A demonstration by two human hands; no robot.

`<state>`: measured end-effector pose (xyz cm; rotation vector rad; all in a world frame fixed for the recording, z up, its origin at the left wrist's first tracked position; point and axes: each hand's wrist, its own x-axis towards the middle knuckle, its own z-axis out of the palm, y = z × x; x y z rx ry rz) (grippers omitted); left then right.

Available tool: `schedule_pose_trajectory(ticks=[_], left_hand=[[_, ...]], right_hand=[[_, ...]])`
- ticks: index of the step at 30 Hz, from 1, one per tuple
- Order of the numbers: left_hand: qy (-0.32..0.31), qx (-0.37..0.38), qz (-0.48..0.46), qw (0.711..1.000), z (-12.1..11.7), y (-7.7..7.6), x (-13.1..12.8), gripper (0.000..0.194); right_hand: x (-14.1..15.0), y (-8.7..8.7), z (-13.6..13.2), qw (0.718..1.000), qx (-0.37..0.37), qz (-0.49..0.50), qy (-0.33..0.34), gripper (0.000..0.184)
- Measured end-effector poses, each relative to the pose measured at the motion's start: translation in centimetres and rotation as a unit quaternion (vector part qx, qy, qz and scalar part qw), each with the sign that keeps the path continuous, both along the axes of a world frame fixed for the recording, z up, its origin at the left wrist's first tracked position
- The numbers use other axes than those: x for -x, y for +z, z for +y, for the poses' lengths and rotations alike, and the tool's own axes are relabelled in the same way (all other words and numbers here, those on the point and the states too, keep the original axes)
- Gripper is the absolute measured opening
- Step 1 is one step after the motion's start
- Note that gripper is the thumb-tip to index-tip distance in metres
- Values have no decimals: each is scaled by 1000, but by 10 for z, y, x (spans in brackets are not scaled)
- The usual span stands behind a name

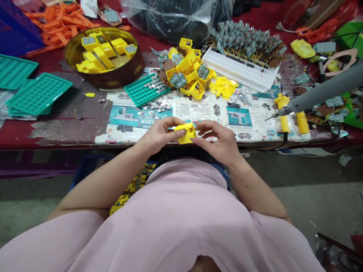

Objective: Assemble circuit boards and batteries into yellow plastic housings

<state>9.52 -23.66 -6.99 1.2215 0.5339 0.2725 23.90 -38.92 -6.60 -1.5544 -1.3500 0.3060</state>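
Between my hands, over the table's front edge, is a small yellow plastic housing (pixel 185 138) with speckled holes on its near face. My left hand (pixel 159 135) grips its left side, the thumb lying across the front. On the other side, my right hand (pixel 217 139) has its thumb and fingertips at the housing's right edge; whether it holds a small part there I cannot make out. Beyond my hands lie a heap of yellow housings (pixel 188 66) with grey parts, flat yellow covers (pixel 223 87) and silver button cells (pixel 161 105) by a green tray (pixel 141 90).
At the back left stands a round tin (pixel 110 79) of yellow housings. A white rack (pixel 241 70) carries wired grey parts. On the right, a grey electric screwdriver (pixel 320 90) hangs near a yellow-handled tool (pixel 283 113). Green trays (pixel 39 92) and orange pieces (pixel 59 22) lie left.
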Motion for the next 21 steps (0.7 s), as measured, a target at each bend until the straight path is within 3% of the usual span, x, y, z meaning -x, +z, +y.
schedule_pose_trajectory(ticks=[4, 6, 7, 9, 11, 13, 14, 17, 21], left_hand=[[-15, -65, -19, 998, 0, -5, 1, 43], [16, -177, -58, 982, 0, -9, 2, 38], [44, -263, -89, 960, 1, -12, 3, 33], [97, -465, -166, 864, 5, -17, 5, 23], [105, -628, -251, 729, 11, -23, 7, 20], [85, -712, -327, 616, 18, -27, 8, 16], [86, -731, -355, 577, 21, -29, 8, 12], [129, -759, -386, 509, 26, -29, 7, 5], [154, -761, -373, 509, 22, -26, 7, 4]], right_hand=[[0, -1, 0, 999, -8, 31, -22, 18], [0, -3, 0, 999, -12, 39, -32, 17], [1, -4, 0, 998, -6, 57, -39, 19], [1, -7, 0, 994, 12, 104, -35, 27], [2, -9, 0, 993, 16, 116, 12, 34], [4, -9, 0, 995, -11, 57, 82, 42], [5, -8, 0, 994, -34, 8, 107, 44], [9, -8, 1, 980, -104, -135, 99, 49], [10, -8, 2, 958, -141, -251, 0, 41]])
